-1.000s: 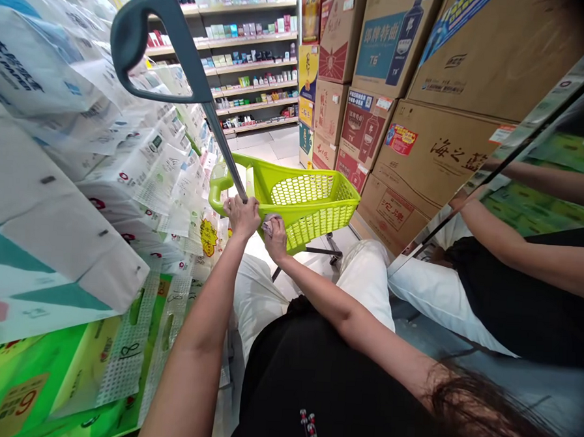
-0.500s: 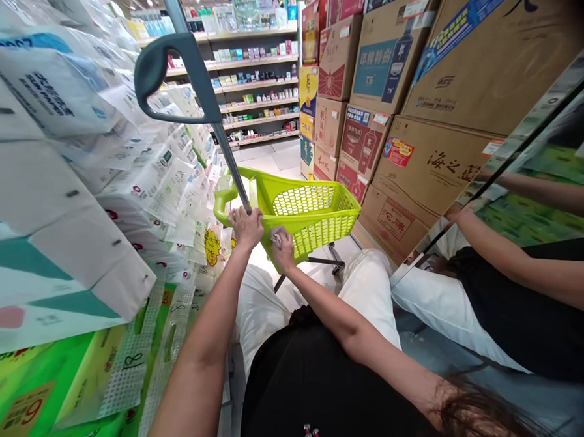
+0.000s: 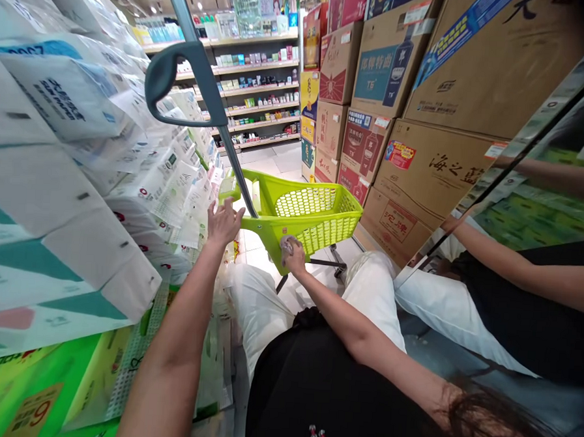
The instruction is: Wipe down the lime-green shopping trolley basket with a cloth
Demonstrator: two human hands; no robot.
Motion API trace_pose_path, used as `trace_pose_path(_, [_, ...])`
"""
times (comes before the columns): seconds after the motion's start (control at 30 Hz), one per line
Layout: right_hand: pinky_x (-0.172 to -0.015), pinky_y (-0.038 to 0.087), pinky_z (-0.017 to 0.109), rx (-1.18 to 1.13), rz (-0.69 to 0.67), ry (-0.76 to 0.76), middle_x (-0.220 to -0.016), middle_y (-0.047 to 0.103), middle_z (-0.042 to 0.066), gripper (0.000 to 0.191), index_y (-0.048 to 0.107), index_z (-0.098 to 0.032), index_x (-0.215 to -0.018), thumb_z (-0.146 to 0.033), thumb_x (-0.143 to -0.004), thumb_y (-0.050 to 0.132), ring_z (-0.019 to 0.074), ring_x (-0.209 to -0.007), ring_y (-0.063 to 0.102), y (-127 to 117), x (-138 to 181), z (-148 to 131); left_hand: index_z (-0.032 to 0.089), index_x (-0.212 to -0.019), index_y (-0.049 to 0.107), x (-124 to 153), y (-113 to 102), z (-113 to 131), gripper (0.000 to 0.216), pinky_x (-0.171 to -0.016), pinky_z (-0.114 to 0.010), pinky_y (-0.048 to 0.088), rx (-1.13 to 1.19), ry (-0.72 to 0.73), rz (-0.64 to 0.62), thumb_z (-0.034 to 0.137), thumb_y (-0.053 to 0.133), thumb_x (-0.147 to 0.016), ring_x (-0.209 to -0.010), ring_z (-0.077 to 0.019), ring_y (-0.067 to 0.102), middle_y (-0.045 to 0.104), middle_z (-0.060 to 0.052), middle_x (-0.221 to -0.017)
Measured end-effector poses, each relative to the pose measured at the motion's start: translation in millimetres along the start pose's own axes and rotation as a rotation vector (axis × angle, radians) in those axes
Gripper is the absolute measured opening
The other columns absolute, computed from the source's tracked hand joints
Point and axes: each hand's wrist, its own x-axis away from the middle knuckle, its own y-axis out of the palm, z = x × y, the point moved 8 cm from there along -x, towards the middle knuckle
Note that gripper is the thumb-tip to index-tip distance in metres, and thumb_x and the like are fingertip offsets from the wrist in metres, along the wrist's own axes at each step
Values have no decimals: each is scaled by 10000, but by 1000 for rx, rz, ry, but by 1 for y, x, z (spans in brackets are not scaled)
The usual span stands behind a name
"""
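A lime-green shopping cart with perforated basket walls stands in front of my knees. My left hand is on its near left corner, fingers bent over the rounded green edge and thumb toward the pole. Against the outer near panel, my right hand presses a crumpled greyish cloth, its fingers closed around it. A dark grey pole with a loop handle rises from the basket's near rim. Part of the green corner is hidden under my left hand.
Packs of tissue paper are piled close on my left. Cardboard cartons are stacked on the right, beside a mirror reflecting my arm and leg. Shelves of small goods stand beyond the cart.
My left hand has moved left, from the foot of the pole to the cart's corner. My right hand with the cloth has shifted slightly right and down on the panel.
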Motion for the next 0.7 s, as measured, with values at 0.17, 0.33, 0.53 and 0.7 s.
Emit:
trace_pose_path(0.17, [-1073, 471, 426, -69, 129, 6, -1213, 628, 132, 451, 647, -184, -1254, -196, -811, 566, 254, -1153, 595, -29, -24, -4, 224, -820, 694, -6, 14, -1, 493, -1037, -457, 406, -69, -21, -89, 368, 272, -1029, -1069, -303, 639, 759, -140, -1010])
trace_pose_path(0.33, [-1109, 436, 429, -131, 172, 42, -1240, 617, 145, 435, 647, -158, -1210, -193, -782, 576, 251, -1182, 583, -53, -41, 1, 234, -784, 696, -3, 11, 4, 529, -982, -422, 421, -66, -49, -52, 399, 264, -1040, -963, -275, 653, 767, -117, -939])
trace_pose_path(0.53, [-1034, 484, 400, -199, 118, 46, -1166, 657, 100, 343, 659, -193, -1114, -237, -777, 610, 233, -1098, 610, -57, -47, 2, 218, -838, 727, 4, 3, 9, 538, -955, -431, 430, -123, -126, 22, 412, 268, -1042, -946, -295, 656, 753, -129, -863])
trace_pose_path(0.7, [-991, 499, 373, -203, 149, 83, -1141, 661, 89, 318, 656, -195, -1098, -240, -794, 573, 217, -1039, 625, -66, -50, 5, 198, -855, 758, 13, 1, 21, 568, -966, -458, 419, -67, -193, 75, 409, 267, -1046, -923, -300, 659, 747, -140, -842])
